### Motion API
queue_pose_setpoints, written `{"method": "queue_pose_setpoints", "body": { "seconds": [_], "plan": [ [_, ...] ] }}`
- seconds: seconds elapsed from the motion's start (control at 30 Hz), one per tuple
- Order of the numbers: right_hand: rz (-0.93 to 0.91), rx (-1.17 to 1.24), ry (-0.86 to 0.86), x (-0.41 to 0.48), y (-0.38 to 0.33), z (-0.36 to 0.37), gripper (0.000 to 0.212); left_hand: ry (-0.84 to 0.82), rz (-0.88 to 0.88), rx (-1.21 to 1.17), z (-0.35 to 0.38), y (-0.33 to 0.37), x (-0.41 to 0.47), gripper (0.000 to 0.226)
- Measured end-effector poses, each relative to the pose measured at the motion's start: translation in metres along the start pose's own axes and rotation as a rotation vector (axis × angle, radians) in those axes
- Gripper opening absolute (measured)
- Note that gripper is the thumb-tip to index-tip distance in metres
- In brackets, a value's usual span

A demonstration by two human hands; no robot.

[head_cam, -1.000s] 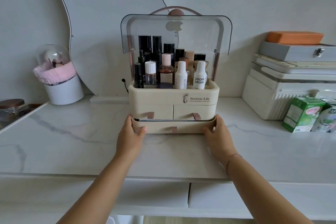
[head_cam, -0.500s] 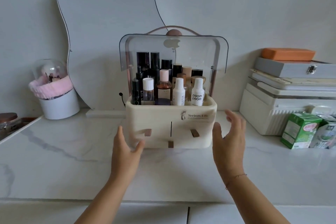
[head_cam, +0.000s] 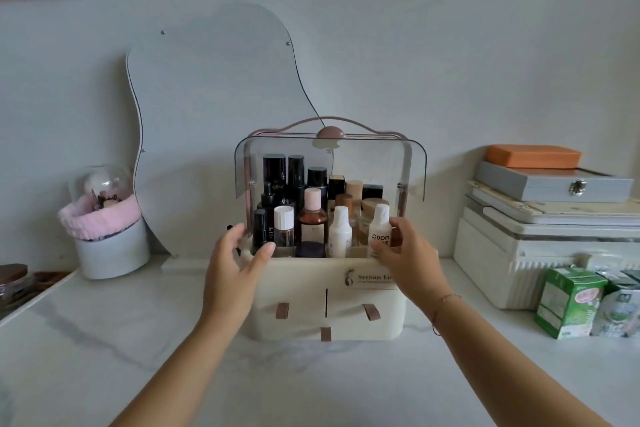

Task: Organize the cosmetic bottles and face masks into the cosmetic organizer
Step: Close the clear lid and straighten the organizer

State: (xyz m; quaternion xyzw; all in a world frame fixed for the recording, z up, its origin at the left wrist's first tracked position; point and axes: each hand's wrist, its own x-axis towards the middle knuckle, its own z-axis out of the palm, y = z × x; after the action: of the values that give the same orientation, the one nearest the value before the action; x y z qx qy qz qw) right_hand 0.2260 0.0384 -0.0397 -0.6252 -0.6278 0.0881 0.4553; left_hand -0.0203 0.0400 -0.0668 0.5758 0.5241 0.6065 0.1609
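Head view: the cosmetic organizer (head_cam: pixel 304 276) stands upright on the counter (head_cam: pixel 104 340), drawers facing the camera, its front reading "Serious Li…". The bottles inside stand upright, and one white bottle (head_cam: pixel 380 224) reads "poom". The left grip (head_cam: pixel 230 274) and right grip (head_cam: pixel 410 256), fingers spread, flank the organizer's upper rim.

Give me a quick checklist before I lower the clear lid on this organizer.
1. All bottles upright in the top compartment: ok.
2. All drawers flush: ok.
3. The left hand and right hand empty: ok.
4. The lid raised over the tallest caps: ok.
5. Hands out of the lid's path: not ok, both at the front corners beneath it.
6. The face masks stowed: cannot tell, none in view.
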Motion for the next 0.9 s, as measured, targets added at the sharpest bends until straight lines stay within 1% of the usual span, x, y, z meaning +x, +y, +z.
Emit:
{"method": "queue_pose_setpoints", "body": {
  "seconds": [0.13,0.2,0.27,0.33,0.37,0.43,0.5,0.57,0.67,0.77,0.83,0.9],
  "plan": [
    [0.009,-0.066,-0.002,0.000,0.002,-0.002,0.032,-0.022,0.018,0.049,0.005,0.005,0.008,0.054],
    [0.032,-0.105,-0.017,0.000,0.002,-0.005,0.040,-0.027,0.010,0.054,0.006,0.005,0.009,0.053],
    [0.033,-0.082,0.017,-0.002,0.000,-0.007,0.048,-0.036,0.009,0.041,0.006,0.004,0.012,0.050],
    [-0.032,-0.105,0.129,-0.007,-0.006,-0.007,0.051,-0.050,0.017,0.022,0.005,0.003,0.016,0.045],
    [-0.093,-0.148,0.201,-0.011,-0.011,-0.006,0.051,-0.059,0.019,0.016,0.004,0.003,0.017,0.043],
    [-0.243,-0.237,0.347,-0.018,-0.022,-0.001,0.044,-0.073,0.022,0.010,0.003,0.002,0.020,0.041],
    [-0.338,-0.271,0.424,-0.019,-0.036,0.004,0.037,-0.079,0.030,0.012,0.002,0.000,0.021,0.040],
    [-0.374,-0.252,0.358,-0.014,-0.047,0.007,0.034,-0.084,0.036,0.013,0.001,0.000,0.021,0.039],
    [-0.365,-0.160,0.142,0.000,-0.060,0.014,0.038,-0.087,0.044,0.013,0.001,-0.003,0.022,0.039],
    [-0.248,-0.087,-0.002,0.009,-0.069,0.020,0.046,-0.089,0.050,0.020,0.002,-0.003,0.022,0.039],
    [-0.177,-0.072,-0.064,0.012,-0.071,0.024,0.043,-0.085,0.045,0.021,0.003,-0.003,0.023,0.036],
    [-0.156,-0.083,-0.093,0.012,-0.070,0.024,0.039,-0.075,0.037,0.025,0.004,-0.003,0.025,0.035]
  ]
}}
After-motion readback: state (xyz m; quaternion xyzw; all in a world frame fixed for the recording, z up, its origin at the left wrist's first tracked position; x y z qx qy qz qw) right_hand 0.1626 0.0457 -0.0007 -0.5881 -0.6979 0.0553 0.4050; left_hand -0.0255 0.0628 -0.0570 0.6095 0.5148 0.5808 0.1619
